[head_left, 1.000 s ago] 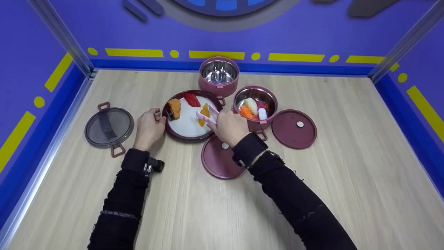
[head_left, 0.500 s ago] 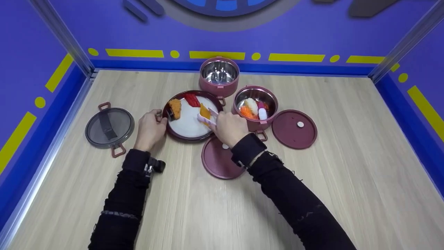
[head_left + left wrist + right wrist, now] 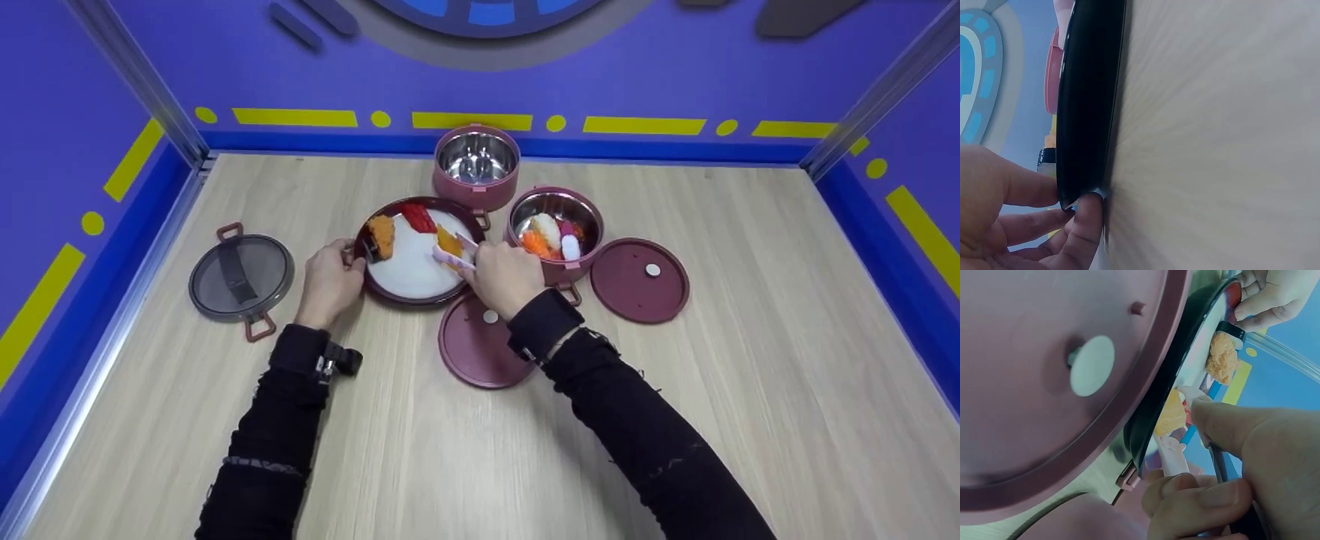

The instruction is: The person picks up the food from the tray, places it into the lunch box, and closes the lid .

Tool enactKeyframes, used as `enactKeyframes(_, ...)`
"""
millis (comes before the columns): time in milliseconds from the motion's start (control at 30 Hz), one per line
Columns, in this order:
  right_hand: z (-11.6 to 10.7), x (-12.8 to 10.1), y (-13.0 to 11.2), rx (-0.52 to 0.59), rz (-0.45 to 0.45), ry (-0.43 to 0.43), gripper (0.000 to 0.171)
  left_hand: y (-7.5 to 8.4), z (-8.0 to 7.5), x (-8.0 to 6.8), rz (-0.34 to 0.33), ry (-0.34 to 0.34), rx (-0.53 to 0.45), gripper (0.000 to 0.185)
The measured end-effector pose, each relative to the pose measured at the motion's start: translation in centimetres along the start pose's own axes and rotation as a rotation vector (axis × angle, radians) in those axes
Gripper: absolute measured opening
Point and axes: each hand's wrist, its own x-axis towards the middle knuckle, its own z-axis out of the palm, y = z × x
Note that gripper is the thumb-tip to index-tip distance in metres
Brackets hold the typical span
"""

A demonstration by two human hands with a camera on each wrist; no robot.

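My left hand pinches the left rim of a dark-edged round plate with a white middle; thumb and fingers lie on either side of the rim in the left wrist view. My right hand grips pale pink tongs over the plate's right side. Between the tong tips is a yellow-orange food piece, tilted up. A breaded brown piece, a black-banded piece partly hidden beside it, and a red piece lie along the plate's far left side.
Right of the plate stands a pink pot with several sushi-like pieces; another pink pot is behind. Dark red lids lie in front and at right. A grey handled lid lies at far left.
The yellow-orange piece, lying flat on the plate before, has tilted up between the tong tips, which have come together on it. The left hand has stayed at the plate's rim.
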Motion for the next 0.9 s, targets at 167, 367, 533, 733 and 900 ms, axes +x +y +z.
enactKeyframes(167, 0.4, -0.1, 0.5, 0.011, -0.021, 0.074, 0.046, -0.1, 0.2, 0.0, 0.000, 0.004, -0.009, 0.042)
enactKeyframes(367, 0.5, 0.2, 1.3, 0.021, -0.038, 0.067, 0.046, -0.2, 0.2, 0.1, -0.029, -0.007, -0.037, 0.043)
enactKeyframes(533, 0.1, 0.2, 2.2, 0.052, -0.036, 0.042, 0.044, -0.1, 0.2, 0.3, -0.043, -0.018, -0.042, 0.044)
enactKeyframes(733, -0.8, 0.4, 2.9, 0.071, -0.043, 0.050, 0.042, 0.1, 0.1, 0.5, -0.043, -0.028, -0.049, 0.045)
enactKeyframes(900, -1.3, 0.6, 3.0, 0.079, -0.075, 0.077, 0.042, -0.2, -0.2, 0.3, -0.023, -0.041, -0.023, 0.044)
